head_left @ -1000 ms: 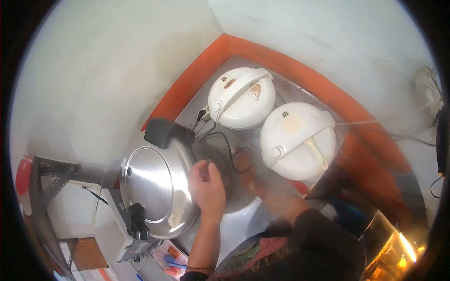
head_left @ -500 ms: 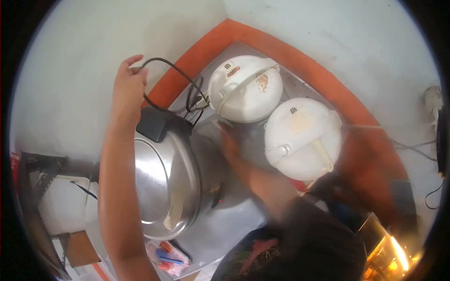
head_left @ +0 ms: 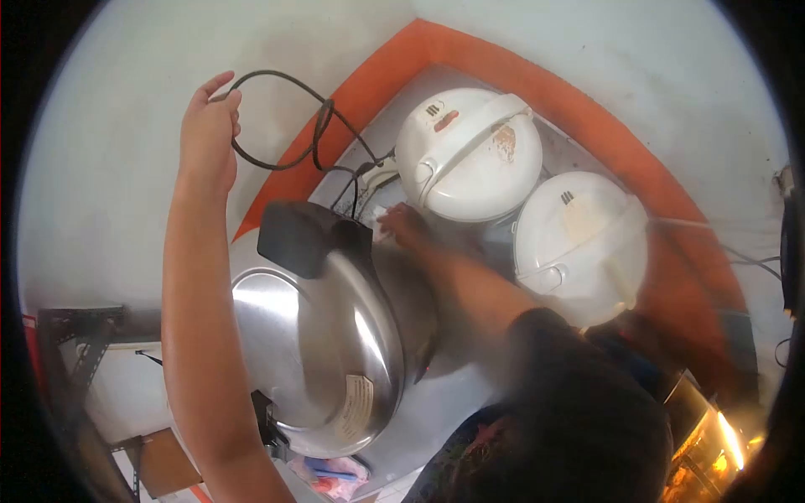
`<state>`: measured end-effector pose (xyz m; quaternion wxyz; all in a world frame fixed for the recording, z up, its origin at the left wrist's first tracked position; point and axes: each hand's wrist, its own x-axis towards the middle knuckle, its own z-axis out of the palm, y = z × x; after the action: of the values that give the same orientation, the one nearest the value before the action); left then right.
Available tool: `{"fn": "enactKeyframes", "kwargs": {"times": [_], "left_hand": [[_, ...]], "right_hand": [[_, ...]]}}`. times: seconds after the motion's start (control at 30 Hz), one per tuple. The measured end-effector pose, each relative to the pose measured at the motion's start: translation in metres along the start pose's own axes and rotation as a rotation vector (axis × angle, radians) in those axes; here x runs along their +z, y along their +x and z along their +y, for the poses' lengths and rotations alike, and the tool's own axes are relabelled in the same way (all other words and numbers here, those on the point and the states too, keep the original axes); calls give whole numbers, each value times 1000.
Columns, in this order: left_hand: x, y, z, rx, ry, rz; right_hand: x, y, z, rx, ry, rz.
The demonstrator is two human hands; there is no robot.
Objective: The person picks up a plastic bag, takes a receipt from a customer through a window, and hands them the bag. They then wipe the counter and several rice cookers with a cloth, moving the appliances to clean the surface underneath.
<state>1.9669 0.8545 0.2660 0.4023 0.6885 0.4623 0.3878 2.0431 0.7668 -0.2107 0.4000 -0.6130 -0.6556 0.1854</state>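
The left hand (head_left: 205,134) is raised high against the wall, fingers closed around a looped black cord (head_left: 289,126). The right hand (head_left: 401,225) reaches behind the open steel lid (head_left: 314,352) toward a white plug (head_left: 379,178) beside a white cooker (head_left: 470,155); its grip is blurred.

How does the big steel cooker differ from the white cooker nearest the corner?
The large stainless-steel cooker has its shiny lid swung open; the round white plastic rice cooker is shut, handle across its stained lid. The steel one looks larger and nearer. Both sit on the grey counter.
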Motion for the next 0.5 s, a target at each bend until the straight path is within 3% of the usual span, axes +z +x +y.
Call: {"fn": "enactKeyframes", "kwargs": {"times": [0.03,0.13,0.23,0.3,0.37,0.5], "left_hand": [[0,-1,-4,-7,-12,-2],[-4,-3,-8,-23,-27,-12],[-4,-9,-7,-58,-7,-21],[-1,-19,-4,-86,3,-32],[0,-32,1,-94,31,-49],[4,-60,7,-72,62,-93]], "right_hand": [[-3,-17,-3,110,39,-72],[-18,-81,-18,164,-41,-75],[-69,-129,-68,406,-166,-103],[-49,-182,-40,105,-159,119],[-35,-220,-8,192,-185,-56],[-83,-224,-42,300,-301,-290]]}}
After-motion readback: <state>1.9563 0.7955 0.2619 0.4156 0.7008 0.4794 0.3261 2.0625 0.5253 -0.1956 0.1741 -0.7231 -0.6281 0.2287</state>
